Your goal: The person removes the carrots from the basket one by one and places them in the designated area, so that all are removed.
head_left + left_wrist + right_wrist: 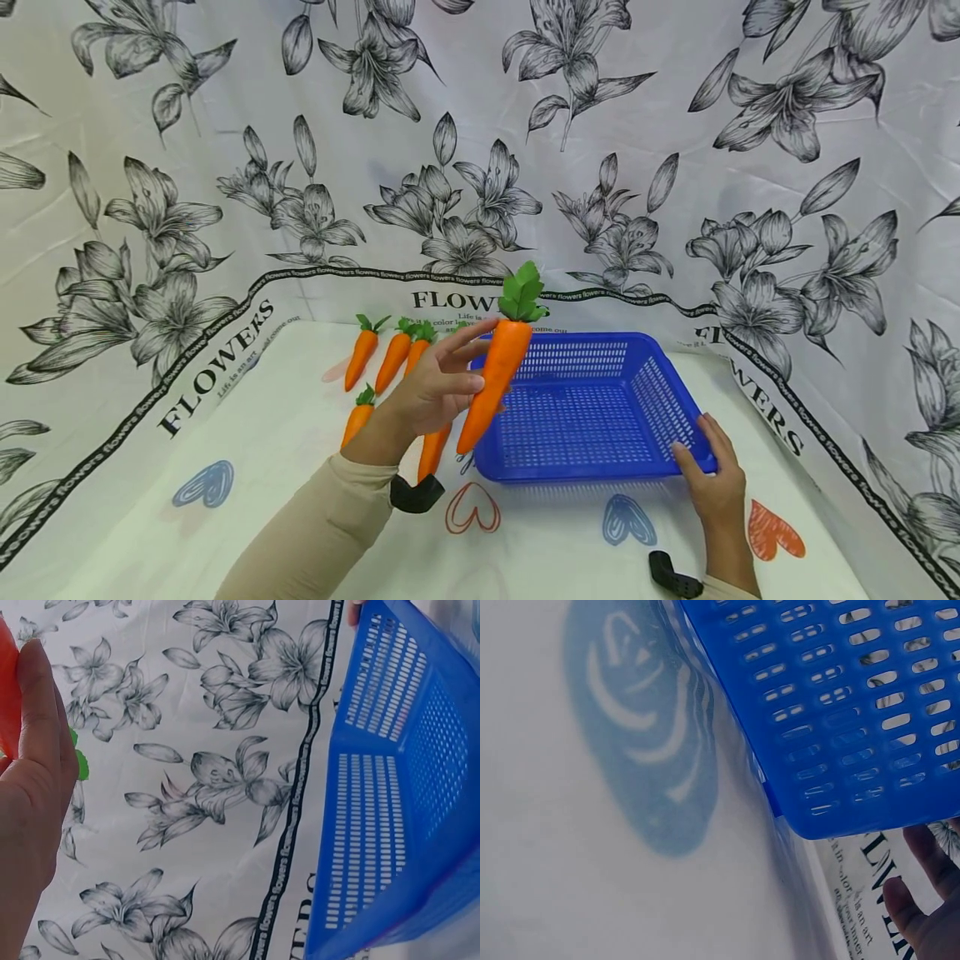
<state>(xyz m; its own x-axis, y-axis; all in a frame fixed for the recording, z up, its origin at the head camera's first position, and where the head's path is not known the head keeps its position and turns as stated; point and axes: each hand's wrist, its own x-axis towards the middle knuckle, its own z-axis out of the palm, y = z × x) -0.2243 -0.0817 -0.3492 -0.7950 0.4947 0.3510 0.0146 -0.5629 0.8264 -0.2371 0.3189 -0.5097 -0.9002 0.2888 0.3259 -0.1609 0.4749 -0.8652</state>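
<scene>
In the head view, my left hand (442, 379) holds an orange toy carrot (495, 383) with green leaves, tilted in the air at the left side of a blue plastic basket (577, 425). The left wrist view shows part of that carrot (9, 690) at its left edge, against my fingers. At the basket's near right corner, my right hand (716, 475) grips the rim, thumb over the edge and fingers along the outer side. Inside the basket only the perforated floor shows. More carrots (362, 358) lie on the table left of it, some partly hidden behind my left hand and forearm.
A white cloth (285, 500) printed with hearts covers the table. Behind and at both sides hangs a white curtain (630, 75) with black flower drawings. A black strap piece (675, 575) shows by my right wrist, another (416, 494) at my left cuff.
</scene>
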